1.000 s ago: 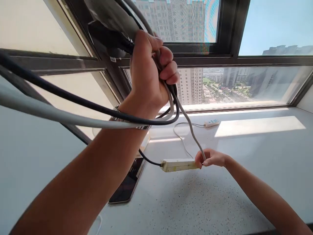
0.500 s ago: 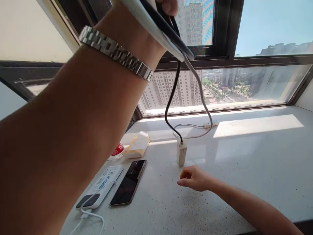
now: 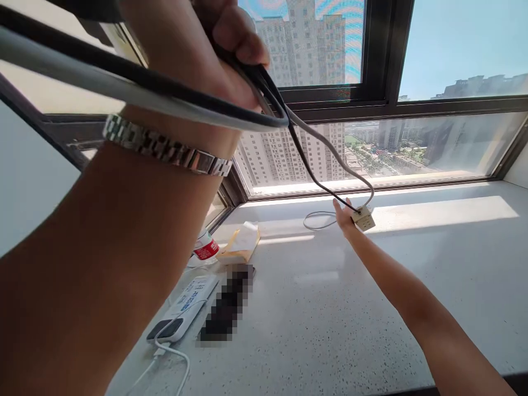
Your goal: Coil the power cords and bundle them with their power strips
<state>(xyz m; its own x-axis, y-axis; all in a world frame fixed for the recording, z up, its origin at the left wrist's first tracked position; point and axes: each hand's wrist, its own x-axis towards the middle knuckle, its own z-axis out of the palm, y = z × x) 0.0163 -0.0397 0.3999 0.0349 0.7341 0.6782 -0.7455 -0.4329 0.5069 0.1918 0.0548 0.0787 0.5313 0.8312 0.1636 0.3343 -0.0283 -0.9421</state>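
Note:
My left hand (image 3: 241, 41), raised close to the camera, is closed around a bundle of cables. A black cable (image 3: 309, 168) and a grey cable (image 3: 330, 144) loop in front of the wrist and run down towards the counter. At the far side, my right hand (image 3: 345, 216) reaches out with thumb and forefinger apart; its other fingers are hidden. Right beside it, seemingly touching, is a small beige box (image 3: 363, 219) with slots on the black cable's end. The grey cable passes behind this box, and its end is hidden.
On the left of the speckled counter (image 3: 313, 330) lie a blurred-out phone (image 3: 226, 305), a white device (image 3: 185, 313) with a white cable (image 3: 183, 357), an opened paper packet (image 3: 239, 245) and a red-labelled bottle (image 3: 206, 247). A window frame (image 3: 379, 104) borders the back.
My right hand has moved forward to the back of the counter. The beige box has shifted back and right, beside it. My left hand has come nearer, its cable loop swinging left.

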